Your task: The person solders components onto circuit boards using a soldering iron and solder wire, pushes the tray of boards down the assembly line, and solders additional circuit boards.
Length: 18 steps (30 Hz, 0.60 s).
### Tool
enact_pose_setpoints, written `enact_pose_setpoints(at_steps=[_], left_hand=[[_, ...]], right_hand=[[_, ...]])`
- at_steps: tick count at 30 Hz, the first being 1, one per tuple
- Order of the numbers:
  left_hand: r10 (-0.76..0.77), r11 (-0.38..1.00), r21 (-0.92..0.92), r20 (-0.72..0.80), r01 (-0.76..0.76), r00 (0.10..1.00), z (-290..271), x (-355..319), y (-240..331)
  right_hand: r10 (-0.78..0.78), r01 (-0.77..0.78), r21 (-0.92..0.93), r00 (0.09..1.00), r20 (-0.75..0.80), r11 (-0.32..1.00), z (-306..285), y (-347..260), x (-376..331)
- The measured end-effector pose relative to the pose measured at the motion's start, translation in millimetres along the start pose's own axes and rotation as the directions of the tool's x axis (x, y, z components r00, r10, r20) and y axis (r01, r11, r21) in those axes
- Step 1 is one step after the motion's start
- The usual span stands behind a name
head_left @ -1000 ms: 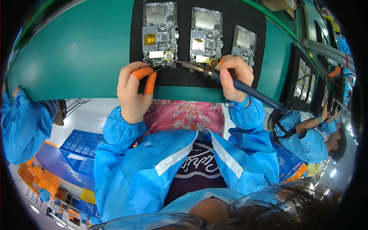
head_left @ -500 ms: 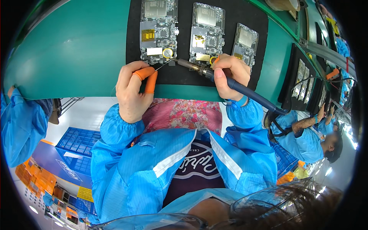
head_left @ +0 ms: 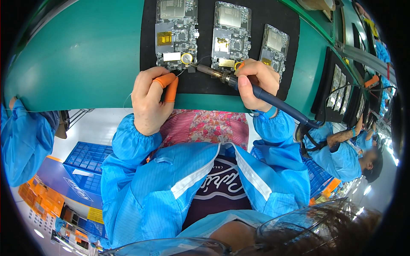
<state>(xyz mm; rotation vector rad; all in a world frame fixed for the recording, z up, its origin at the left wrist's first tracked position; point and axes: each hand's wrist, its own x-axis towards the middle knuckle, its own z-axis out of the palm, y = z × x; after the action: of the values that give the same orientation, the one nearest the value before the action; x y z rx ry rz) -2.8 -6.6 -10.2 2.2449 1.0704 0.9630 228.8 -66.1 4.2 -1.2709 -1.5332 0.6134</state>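
Observation:
My left hand, with orange finger cots on two fingers, is closed on a thin solder wire at the front edge of the black mat. My right hand grips a soldering iron like a pen. The iron's tip meets the lower edge of the left circuit board, just below a round coin cell. That board also carries a silver shield and an amber tape patch. A second circuit board lies to its right, and a third circuit board is partly behind my right hand.
The boards lie on a black mat over a green tabletop. A green metal rail runs along the far right. More boards lie on another mat there. Co-workers in blue sit on both sides; blue crates stand at lower left.
The solder wire is now curved, and its end stands back from the iron's tip. My left hand has shifted very slightly; the iron stays at the same spot on the board.

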Motion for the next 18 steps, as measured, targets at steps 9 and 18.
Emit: enact_pose_setpoints(at_steps=[9,18], left_hand=[[0.076,0.997,0.015,0.033,-0.077,0.997,-2,3,0],[-0.048,0.999,0.003,0.047,0.048,0.998,-21,-3,-1]], right_hand=[[-0.023,0.023,0.015,1.0,-0.008,1.0,-4,0,-1],[0.025,-0.022,0.048,0.998,-0.059,0.999,-3,-7,0]])
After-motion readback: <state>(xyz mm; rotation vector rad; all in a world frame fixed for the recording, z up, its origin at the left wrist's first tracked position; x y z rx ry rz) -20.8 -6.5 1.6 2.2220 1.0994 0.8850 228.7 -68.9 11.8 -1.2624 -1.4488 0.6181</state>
